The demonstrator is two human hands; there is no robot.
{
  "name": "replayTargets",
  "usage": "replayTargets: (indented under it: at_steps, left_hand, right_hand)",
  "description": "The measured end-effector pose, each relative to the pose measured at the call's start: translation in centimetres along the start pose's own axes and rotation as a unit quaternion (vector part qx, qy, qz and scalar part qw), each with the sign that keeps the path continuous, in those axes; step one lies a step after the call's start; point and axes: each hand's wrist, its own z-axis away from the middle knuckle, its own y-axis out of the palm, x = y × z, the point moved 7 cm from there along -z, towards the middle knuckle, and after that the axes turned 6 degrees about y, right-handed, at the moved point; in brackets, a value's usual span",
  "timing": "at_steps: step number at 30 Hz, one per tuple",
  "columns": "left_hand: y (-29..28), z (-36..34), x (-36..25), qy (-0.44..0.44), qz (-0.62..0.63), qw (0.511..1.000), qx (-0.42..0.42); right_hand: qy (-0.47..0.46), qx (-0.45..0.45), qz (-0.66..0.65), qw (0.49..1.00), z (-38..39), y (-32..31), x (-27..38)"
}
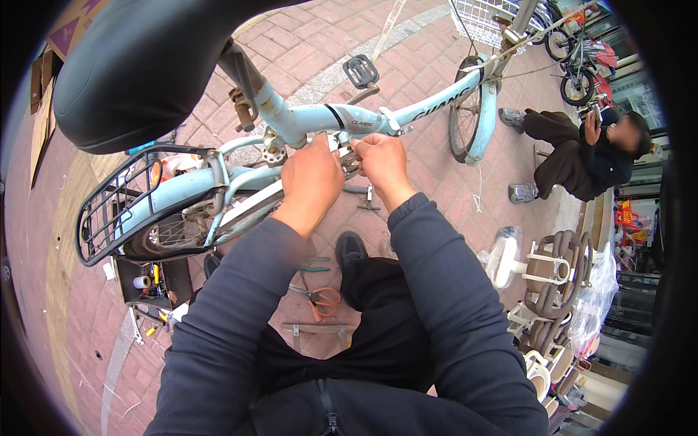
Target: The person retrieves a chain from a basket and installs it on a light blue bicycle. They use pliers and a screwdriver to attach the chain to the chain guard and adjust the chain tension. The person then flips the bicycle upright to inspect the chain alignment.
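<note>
A light blue bicycle (360,120) stands across in front of me, its black saddle (142,73) looming large at upper left. Both my hands are at its frame, just below the tube near the seat post. My left hand (313,178) is closed, fingers curled against small metal parts under the frame. Close beside it, my right hand (383,166) pinches with thumb and forefinger at the same spot. What either one grips is too small and covered to name. Beyond the tube sticks out a black pedal (360,71); a small T-shaped metal tool (369,199) lies below my right hand.
Orange-handled scissors (324,303) lie between my feet. An open toolbox (174,280) sits at left under the black rear rack (91,225), with loose tools around. Several child seats (545,272) are stacked at right. A seated person (589,149) holds a phone at far right.
</note>
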Motion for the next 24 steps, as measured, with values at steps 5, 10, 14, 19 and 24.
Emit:
replayTargets:
  at_steps: [5, 10, 14, 19, 24]
  left_hand:
    - [1.0, 0.5, -0.3, 0.141, 0.011, 0.986, -0.086]
    - [2.2, 0.6, -0.2, 0.190, 0.022, 0.973, -0.130]
    - [2.0, 0.8, -0.7, 0.245, 0.009, 0.959, -0.141]
    - [1.8, 0.9, -0.8, 0.264, 0.002, 0.951, -0.161]
    - [1.7, 1.2, -0.7, 0.278, 0.010, 0.944, -0.180]
  right_hand:
    - [0.020, 0.010, -0.025, 0.999, -0.1, 0.2, -0.7]
    - [0.019, 0.011, -0.022, 1.000, -0.2, 0.1, -0.9]
    - [-0.015, 0.032, 0.009, 0.999, -0.1, 0.2, 0.0]
    - [0.063, 0.108, -0.062, 0.990, 0.6, -0.4, 0.7]
    - [0.026, 0.143, -0.008, 0.989, 1.2, -0.5, 2.0]
